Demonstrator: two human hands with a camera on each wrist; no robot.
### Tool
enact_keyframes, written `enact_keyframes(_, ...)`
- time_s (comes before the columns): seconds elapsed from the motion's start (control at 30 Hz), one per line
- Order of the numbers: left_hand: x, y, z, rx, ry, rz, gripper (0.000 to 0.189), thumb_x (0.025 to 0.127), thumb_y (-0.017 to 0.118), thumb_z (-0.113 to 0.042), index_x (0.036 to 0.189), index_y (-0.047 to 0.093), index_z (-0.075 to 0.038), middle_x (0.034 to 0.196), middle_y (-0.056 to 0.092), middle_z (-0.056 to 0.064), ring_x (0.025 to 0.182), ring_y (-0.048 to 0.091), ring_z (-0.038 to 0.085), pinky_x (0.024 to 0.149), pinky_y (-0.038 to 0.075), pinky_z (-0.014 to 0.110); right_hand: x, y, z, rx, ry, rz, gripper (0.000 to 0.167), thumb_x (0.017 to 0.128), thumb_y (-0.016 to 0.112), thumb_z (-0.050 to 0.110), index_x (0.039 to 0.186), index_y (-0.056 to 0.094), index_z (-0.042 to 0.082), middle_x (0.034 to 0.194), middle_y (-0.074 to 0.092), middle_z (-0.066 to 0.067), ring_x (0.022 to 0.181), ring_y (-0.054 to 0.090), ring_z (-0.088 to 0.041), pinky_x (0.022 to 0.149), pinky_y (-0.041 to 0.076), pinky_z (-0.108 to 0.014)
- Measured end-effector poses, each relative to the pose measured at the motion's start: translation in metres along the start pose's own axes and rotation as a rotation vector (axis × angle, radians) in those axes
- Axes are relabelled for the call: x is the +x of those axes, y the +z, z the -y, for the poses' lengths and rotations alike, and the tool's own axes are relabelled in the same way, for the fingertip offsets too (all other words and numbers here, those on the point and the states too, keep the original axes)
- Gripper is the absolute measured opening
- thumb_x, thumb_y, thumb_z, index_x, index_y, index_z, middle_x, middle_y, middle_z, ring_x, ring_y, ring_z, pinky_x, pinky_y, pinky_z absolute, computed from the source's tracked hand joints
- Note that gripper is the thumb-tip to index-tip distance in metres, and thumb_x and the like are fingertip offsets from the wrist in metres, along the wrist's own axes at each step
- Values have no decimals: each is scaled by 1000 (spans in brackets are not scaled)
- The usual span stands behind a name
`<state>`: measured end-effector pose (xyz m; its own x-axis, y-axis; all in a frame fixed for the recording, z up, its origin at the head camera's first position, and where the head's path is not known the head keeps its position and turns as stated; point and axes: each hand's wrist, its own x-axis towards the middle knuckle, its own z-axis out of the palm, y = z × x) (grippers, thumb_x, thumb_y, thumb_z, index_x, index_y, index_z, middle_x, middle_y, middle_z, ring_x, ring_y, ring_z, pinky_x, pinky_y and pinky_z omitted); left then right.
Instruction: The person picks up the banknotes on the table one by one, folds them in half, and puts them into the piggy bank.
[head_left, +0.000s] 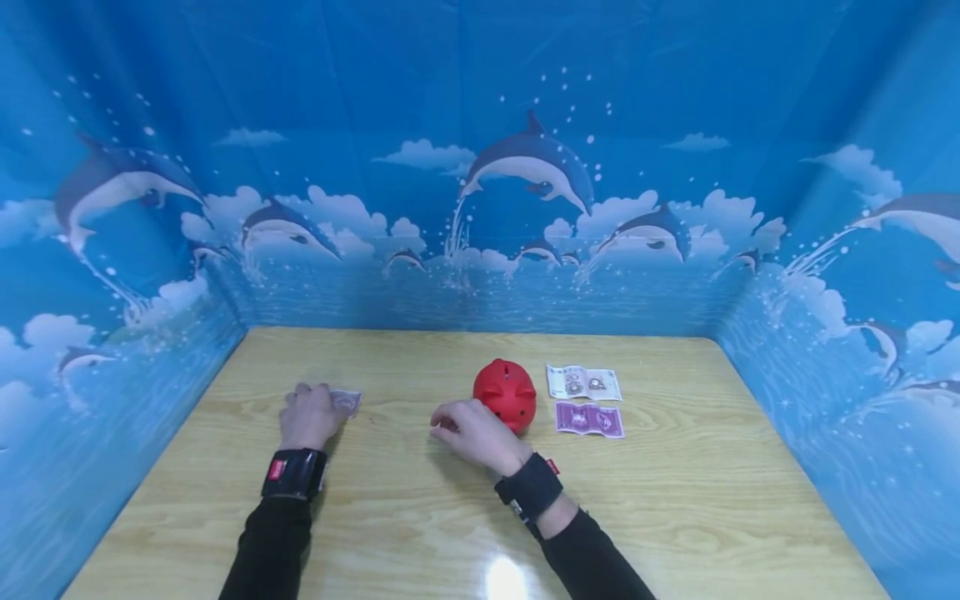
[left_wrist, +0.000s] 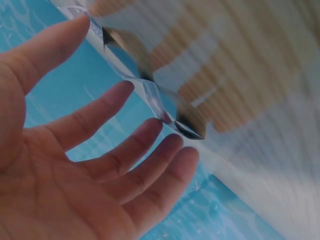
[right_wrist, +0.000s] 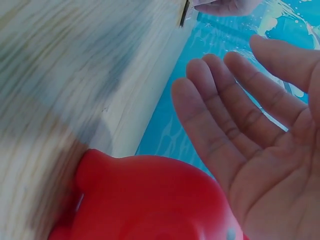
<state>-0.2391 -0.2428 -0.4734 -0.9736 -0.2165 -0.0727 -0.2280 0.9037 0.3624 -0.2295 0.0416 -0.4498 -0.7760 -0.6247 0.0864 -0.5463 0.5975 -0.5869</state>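
Observation:
On the left of the table, my left hand [head_left: 307, 414] lies low over a creased, pale purple banknote [head_left: 348, 402], which sticks out past its right side. The left wrist view shows the fingers loosely extended, with thumb and fingertips along the edge of the wavy banknote [left_wrist: 156, 100]. A red piggy bank [head_left: 506, 385] with a coin slot on top stands near the middle. In front of it is my right hand [head_left: 478, 435], overlapping it in the head view. The right wrist view has this hand's fingers [right_wrist: 247, 112] gently bent and holding nothing, beside the piggy bank [right_wrist: 150, 200].
To the right of the piggy bank, a white banknote [head_left: 583, 382] and a purple banknote [head_left: 589, 419] lie flat, one behind the other. Blue dolphin-print cloth [head_left: 465, 292] hangs along the back and both sides of the wooden table [head_left: 697, 500].

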Motion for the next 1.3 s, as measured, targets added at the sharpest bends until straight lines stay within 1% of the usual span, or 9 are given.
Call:
enact_keyframes(0.13,2,0,1,-8,-9,17,54,90,65,-28,122,55,13,112,48,37,104,50,53,79,46,61,0,0,0,-3,8,6,25,93,68,21,113,71,8,94,71,2,75,58,-3,75,52,-18)
enact_keyframes(0.27,2,-1,2,-16,-21,39,51,92,63,-27,121,56,13,112,49,36,104,50,53,79,46,61,0,1,-1,2,18,16,24,93,68,21,113,71,8,93,71,3,75,58,-3,75,51,-18)
enact_keyframes(0.53,3,-1,3,-6,-21,14,44,91,63,-31,108,61,10,109,52,33,104,51,53,77,47,63,0,2,-3,9,24,25,25,93,68,23,113,71,9,89,69,5,72,57,-3,72,50,-17)
enact_keyframes(0.7,4,-2,2,0,-26,7,37,92,62,-25,106,64,9,104,56,32,100,55,49,76,48,60,1,3,-4,5,18,24,24,93,68,23,113,71,9,87,68,5,71,56,-3,71,50,-17)
enact_keyframes(0.87,4,-4,1,0,-29,-3,28,95,56,-21,97,66,5,99,61,29,91,61,45,70,50,55,1,3,-3,12,17,27,25,94,67,23,113,71,8,88,68,5,72,57,-3,71,50,-17)
enact_keyframes(0.93,3,-5,0,-15,-31,-22,30,98,52,-23,89,66,2,93,64,26,85,63,40,65,50,51,0,2,-2,18,17,30,25,94,67,24,113,71,8,88,69,5,72,57,-3,71,50,-17)
enact_keyframes(1.0,2,-5,0,-38,-26,-50,32,100,51,-25,85,65,0,89,65,24,80,63,37,62,48,47,0,2,-2,20,17,32,26,94,67,24,114,71,9,89,69,5,72,57,-3,72,50,-17)
enact_keyframes(1.1,2,-4,1,-66,-12,-112,35,101,50,-27,80,63,-2,85,66,23,77,63,36,58,45,45,0,2,-2,23,19,35,26,94,67,24,114,71,8,89,69,5,72,57,-3,72,50,-17)
enact_keyframes(1.3,4,-3,4,-95,27,-216,24,95,58,-21,88,66,1,86,67,26,75,64,38,55,45,46,0,1,-3,25,21,35,26,95,66,24,114,70,8,88,68,6,72,56,-3,71,50,-17)
